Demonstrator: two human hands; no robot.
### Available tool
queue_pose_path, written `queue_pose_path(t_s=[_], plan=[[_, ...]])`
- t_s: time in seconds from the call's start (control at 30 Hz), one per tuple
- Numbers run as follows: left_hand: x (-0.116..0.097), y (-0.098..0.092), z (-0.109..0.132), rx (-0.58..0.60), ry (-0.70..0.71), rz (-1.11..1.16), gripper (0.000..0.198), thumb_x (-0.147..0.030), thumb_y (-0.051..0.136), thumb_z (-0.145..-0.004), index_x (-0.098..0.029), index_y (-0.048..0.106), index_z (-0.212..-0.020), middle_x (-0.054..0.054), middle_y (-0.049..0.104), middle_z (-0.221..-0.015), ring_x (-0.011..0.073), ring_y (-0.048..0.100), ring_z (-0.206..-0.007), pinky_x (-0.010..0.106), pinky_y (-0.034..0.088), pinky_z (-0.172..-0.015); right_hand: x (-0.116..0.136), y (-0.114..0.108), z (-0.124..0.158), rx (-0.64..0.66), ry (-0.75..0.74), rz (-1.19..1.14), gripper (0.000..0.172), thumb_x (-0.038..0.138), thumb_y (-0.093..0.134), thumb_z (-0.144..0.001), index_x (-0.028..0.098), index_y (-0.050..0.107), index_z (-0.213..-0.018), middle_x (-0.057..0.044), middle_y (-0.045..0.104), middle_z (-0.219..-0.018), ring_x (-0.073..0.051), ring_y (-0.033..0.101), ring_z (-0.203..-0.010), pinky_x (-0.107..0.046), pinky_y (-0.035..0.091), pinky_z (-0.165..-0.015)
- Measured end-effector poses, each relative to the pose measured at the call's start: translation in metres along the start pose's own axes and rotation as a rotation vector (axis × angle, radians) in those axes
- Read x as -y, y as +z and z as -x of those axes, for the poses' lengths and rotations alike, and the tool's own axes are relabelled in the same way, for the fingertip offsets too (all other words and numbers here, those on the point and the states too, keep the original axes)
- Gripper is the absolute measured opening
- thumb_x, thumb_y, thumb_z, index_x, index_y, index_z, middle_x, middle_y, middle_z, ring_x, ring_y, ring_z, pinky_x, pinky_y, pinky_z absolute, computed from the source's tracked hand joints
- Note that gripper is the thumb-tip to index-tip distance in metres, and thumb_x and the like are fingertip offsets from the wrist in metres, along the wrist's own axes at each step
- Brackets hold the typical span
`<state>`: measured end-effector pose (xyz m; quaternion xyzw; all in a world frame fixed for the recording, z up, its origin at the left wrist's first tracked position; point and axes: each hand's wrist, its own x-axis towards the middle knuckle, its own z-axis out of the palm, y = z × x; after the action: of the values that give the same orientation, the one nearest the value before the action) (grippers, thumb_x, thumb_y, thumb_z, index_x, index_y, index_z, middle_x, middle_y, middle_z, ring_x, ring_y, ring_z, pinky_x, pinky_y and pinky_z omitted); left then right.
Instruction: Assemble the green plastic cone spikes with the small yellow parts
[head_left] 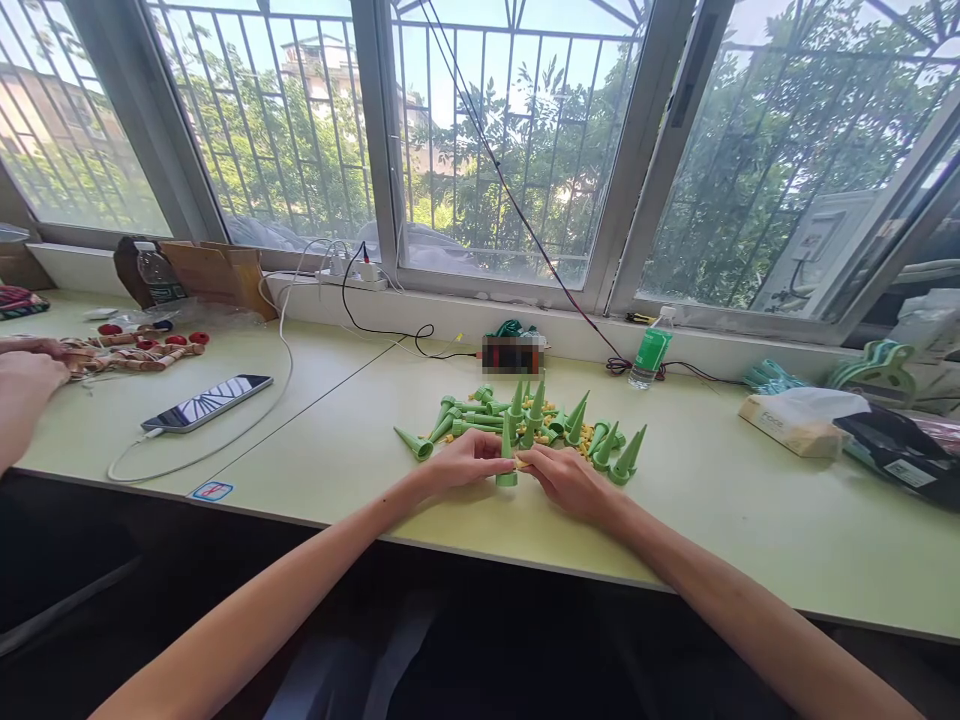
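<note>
A heap of green plastic cone spikes (525,420) lies on the pale green table (712,500), some upright, some lying flat, with small yellow bits among them. One upright green cone spike (508,455) stands at the front of the heap. My left hand (465,462) pinches it at its base from the left. My right hand (568,482) meets it from the right, fingers pinched at the same spot on a small yellowish piece I cannot make out clearly.
A phone (206,401) on a white cable lies at the left. Another person's hand (26,385) works on red and brown parts (142,350) at far left. A green-labelled bottle (649,355), a tissue pack (799,422) and dark bags (900,450) sit to the right.
</note>
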<state>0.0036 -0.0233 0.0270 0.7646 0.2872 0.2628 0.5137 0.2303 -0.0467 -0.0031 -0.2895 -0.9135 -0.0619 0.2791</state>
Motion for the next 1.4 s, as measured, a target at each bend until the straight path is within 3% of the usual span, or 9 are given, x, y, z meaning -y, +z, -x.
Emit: queue_pose_path(t_s=[0.3,0.47,0.6,0.7,0.8,0.97,1.17,1.4], plan=[[0.0070,-0.0003,0.0006,0.000,0.106,-0.183,0.038,-0.050,0.067,-0.085,-0.012,0.070,-0.086,-0.001,0.051,-0.067,0.0097,0.040,-0.061,0.020,0.030,-0.054,-0.0015,0.0055,0.0028,0.085,0.073,-0.033,0.022,0.018,0.041,-0.103,0.019,0.050,-0.083,-0.002,0.060,-0.074,-0.014,0.053,-0.061,-0.026,0.034,-0.061],[0.0087,0.0000,0.0003,0.009,0.125,-0.200,0.036,-0.049,0.066,-0.086,-0.013,0.070,-0.088,-0.001,0.055,-0.069,0.0097,0.042,-0.062,0.020,0.032,-0.056,-0.0011,0.0047,0.0028,0.108,0.111,-0.061,0.023,0.012,0.039,-0.100,0.020,0.045,-0.079,0.001,0.054,-0.067,-0.013,0.046,-0.056,-0.026,0.028,-0.059],[0.0092,0.0007,-0.0007,-0.011,0.126,-0.189,0.036,-0.047,0.066,-0.086,-0.012,0.071,-0.090,0.000,0.058,-0.071,0.0101,0.045,-0.063,0.020,0.034,-0.057,-0.0002,0.0036,0.0010,0.093,0.148,-0.099,0.027,0.020,0.038,-0.104,0.020,0.046,-0.078,0.001,0.053,-0.066,-0.013,0.046,-0.056,-0.026,0.027,-0.059],[0.0073,0.0012,-0.0013,-0.038,0.119,-0.153,0.037,-0.048,0.066,-0.086,-0.012,0.072,-0.090,0.000,0.056,-0.071,0.0096,0.043,-0.062,0.021,0.033,-0.055,0.0011,0.0028,-0.0007,0.055,0.167,-0.154,0.030,0.029,0.037,-0.107,0.020,0.051,-0.082,-0.001,0.059,-0.072,-0.014,0.053,-0.062,-0.025,0.033,-0.061],[0.0046,0.0009,-0.0011,-0.069,0.083,-0.078,0.039,-0.051,0.066,-0.085,-0.012,0.069,-0.084,-0.002,0.049,-0.064,0.0081,0.038,-0.056,0.021,0.028,-0.050,0.0021,0.0026,-0.0012,-0.004,0.178,-0.203,0.021,0.033,0.042,-0.106,0.019,0.057,-0.098,-0.004,0.066,-0.084,-0.016,0.060,-0.072,-0.026,0.039,-0.067],[0.0071,-0.0032,-0.0009,-0.076,0.033,0.088,0.041,-0.051,0.069,-0.082,-0.011,0.064,-0.078,-0.003,0.046,-0.061,0.0066,0.036,-0.050,0.021,0.026,-0.047,0.0033,0.0011,-0.0006,-0.063,0.208,-0.231,0.020,0.032,0.050,-0.103,0.019,0.055,-0.118,-0.003,0.067,-0.084,-0.016,0.061,-0.070,-0.026,0.043,-0.068],[0.0092,-0.0047,-0.0016,-0.060,0.011,0.164,0.039,-0.049,0.071,-0.081,-0.012,0.062,-0.076,-0.003,0.045,-0.063,0.0061,0.037,-0.051,0.022,0.025,-0.047,0.0030,-0.0015,-0.0010,-0.098,0.117,-0.202,0.021,0.032,0.043,-0.106,0.019,0.055,-0.119,-0.006,0.068,-0.092,-0.017,0.063,-0.074,-0.027,0.045,-0.069],[0.0043,-0.0035,0.0004,-0.026,0.007,0.098,0.043,-0.054,0.069,-0.082,-0.013,0.060,-0.075,-0.004,0.044,-0.059,0.0071,0.038,-0.050,0.022,0.026,-0.047,-0.0006,0.0003,0.0008,-0.079,0.059,-0.155,0.023,0.032,0.039,-0.107,0.020,0.055,-0.119,-0.007,0.067,-0.095,-0.018,0.064,-0.077,-0.028,0.046,-0.068]])
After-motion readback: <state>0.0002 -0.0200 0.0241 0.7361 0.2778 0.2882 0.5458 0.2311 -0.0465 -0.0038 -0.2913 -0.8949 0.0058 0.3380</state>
